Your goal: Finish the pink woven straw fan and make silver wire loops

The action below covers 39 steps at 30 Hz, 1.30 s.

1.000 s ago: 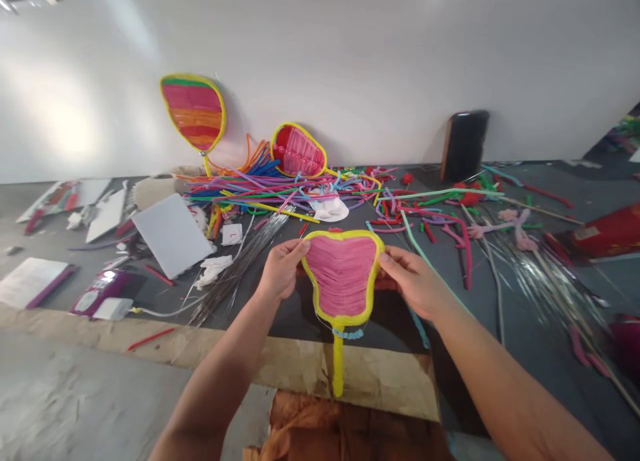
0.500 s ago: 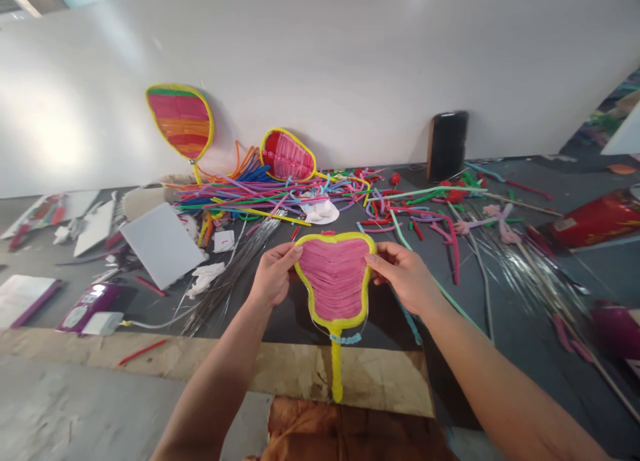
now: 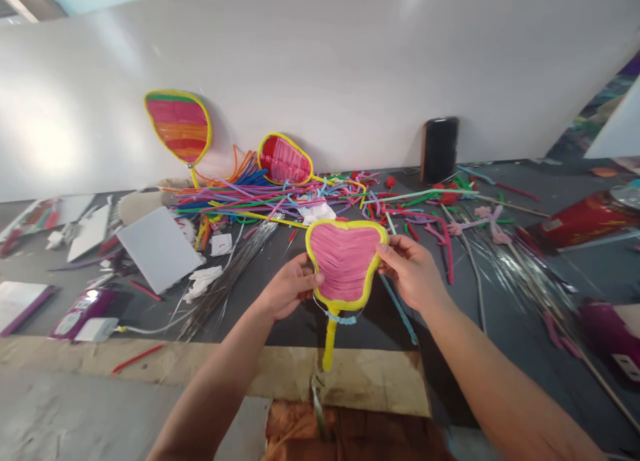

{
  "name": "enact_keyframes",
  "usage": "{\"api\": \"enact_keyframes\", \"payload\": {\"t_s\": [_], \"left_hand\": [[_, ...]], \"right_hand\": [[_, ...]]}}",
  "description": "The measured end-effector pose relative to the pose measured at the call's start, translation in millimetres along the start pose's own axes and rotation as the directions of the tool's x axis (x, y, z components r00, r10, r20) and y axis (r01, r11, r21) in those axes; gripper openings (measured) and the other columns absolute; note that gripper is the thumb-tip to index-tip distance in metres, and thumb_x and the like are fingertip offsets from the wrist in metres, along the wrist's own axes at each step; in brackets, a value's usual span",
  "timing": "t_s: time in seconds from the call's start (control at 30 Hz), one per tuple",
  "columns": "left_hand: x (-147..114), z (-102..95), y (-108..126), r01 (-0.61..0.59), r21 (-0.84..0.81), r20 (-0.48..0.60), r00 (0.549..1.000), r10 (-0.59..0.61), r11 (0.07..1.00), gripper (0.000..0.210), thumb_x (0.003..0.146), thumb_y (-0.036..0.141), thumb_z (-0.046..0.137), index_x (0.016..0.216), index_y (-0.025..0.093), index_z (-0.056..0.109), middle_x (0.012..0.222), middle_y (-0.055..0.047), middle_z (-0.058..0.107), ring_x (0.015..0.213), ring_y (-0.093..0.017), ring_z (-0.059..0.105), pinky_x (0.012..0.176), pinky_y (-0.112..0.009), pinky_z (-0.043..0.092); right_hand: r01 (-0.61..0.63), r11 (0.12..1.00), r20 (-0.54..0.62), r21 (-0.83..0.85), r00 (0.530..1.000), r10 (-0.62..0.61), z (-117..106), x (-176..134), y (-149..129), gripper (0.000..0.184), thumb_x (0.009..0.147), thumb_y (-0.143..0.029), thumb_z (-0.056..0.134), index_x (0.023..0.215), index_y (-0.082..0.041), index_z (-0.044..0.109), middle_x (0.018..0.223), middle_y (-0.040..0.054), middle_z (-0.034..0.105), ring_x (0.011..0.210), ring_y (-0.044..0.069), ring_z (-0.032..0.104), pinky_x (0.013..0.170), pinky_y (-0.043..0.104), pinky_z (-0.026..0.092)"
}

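A hand fan (image 3: 347,257) with a pink face, a fuzzy yellow rim and a yellow handle is held up over the table's front edge, tilted a little. My left hand (image 3: 295,284) pinches its lower left rim, thumb on the pink face. On the upper right rim, my right hand (image 3: 407,267) grips with the thumb in front and fingers behind. A light-blue twisted piece (image 3: 343,319) on a thin wire hangs by the top of the handle, which points down toward my lap.
Two more yellow-rimmed fans, one striped (image 3: 180,127) and one red-and-pink (image 3: 286,159), lean at the back wall. Pipe cleaners (image 3: 240,197) lie heaped before them. A phone (image 3: 439,149) stands upright; a red can (image 3: 590,217) lies right. A white card (image 3: 159,249) and wire bundle (image 3: 220,291) lie left.
The fan has risen slightly and tilted, its handle swinging left. My left hand has slid from the upper left rim to the lower left side; my right hand still holds the right rim.
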<state>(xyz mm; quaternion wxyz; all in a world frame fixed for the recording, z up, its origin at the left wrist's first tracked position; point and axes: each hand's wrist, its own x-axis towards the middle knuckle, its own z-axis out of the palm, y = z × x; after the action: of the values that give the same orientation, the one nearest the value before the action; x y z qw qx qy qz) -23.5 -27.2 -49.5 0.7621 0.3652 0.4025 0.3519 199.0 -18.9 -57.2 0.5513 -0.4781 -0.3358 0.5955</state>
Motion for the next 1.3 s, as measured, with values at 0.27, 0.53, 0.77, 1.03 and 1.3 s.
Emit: {"api": "enact_keyframes", "payload": {"t_s": [0.27, 0.53, 0.77, 1.03, 1.3], "left_hand": [[1.8, 7.4, -10.5, 0.010, 0.127, -0.031, 1.000, -0.006, 0.992, 0.052, 0.061, 0.030, 0.080, 0.103, 0.015, 0.054, 0.084, -0.007, 0.070, 0.060, -0.017, 0.066, 0.051, -0.024, 0.054], [0.4, 7.6, -6.0, -0.050, 0.101, -0.119, 0.991, 0.062, 0.994, 0.050, 0.063, 0.032, 0.079, 0.102, 0.014, 0.054, 0.083, -0.005, 0.069, 0.059, -0.014, 0.065, 0.050, -0.022, 0.054], [1.6, 6.2, -10.3, -0.080, 0.072, -0.073, 0.994, 0.085, 0.994, 0.047, 0.063, 0.033, 0.078, 0.101, 0.017, 0.055, 0.086, -0.004, 0.069, 0.064, -0.015, 0.066, 0.054, -0.024, 0.054], [-1.8, 3.0, 1.0, -0.021, 0.127, -0.065, 0.997, 0.029, 0.992, 0.043, 0.064, 0.031, 0.077, 0.100, 0.013, 0.065, 0.088, -0.008, 0.069, 0.070, -0.014, 0.065, 0.067, -0.024, 0.053], [-3.5, 3.1, 1.2, -0.027, 0.195, -0.064, 0.997, 0.040, 0.980, 0.026, 0.069, 0.027, 0.069, 0.091, 0.013, 0.069, 0.079, -0.006, 0.071, 0.067, -0.012, 0.065, 0.065, -0.022, 0.053]], "right_hand": [[0.041, 0.998, 0.036, 0.039, 0.998, -0.042, -0.3, 3.8, 4.2, 0.026, 0.066, -0.039, 0.074, 0.079, -0.020, 0.061, 0.069, -0.0030, 0.060, 0.055, 0.009, 0.052, 0.053, 0.023, 0.044], [-0.099, 0.990, 0.267, -0.095, 0.956, 0.122, 6.0, -5.4, 6.1, 0.028, 0.067, -0.042, 0.073, 0.077, -0.018, 0.064, 0.065, -0.0016, 0.060, 0.055, 0.010, 0.052, 0.053, 0.024, 0.042], [-0.085, 0.989, 0.237, -0.119, 0.965, 0.111, 5.7, -6.1, 10.5, 0.030, 0.068, -0.045, 0.072, 0.074, -0.018, 0.062, 0.063, -0.0012, 0.058, 0.054, 0.011, 0.049, 0.051, 0.025, 0.040], [-0.103, 0.992, 0.215, -0.071, 0.970, 0.116, -0.7, -1.3, 9.4, 0.030, 0.066, -0.043, 0.073, 0.078, -0.019, 0.061, 0.068, -0.0001, 0.060, 0.057, 0.013, 0.052, 0.057, 0.028, 0.044], [-0.114, 0.989, 0.192, -0.090, 0.973, 0.129, 0.4, -2.5, 11.0, 0.027, 0.065, -0.039, 0.076, 0.075, -0.018, 0.063, 0.067, -0.0007, 0.061, 0.055, 0.010, 0.051, 0.053, 0.024, 0.040]]}}
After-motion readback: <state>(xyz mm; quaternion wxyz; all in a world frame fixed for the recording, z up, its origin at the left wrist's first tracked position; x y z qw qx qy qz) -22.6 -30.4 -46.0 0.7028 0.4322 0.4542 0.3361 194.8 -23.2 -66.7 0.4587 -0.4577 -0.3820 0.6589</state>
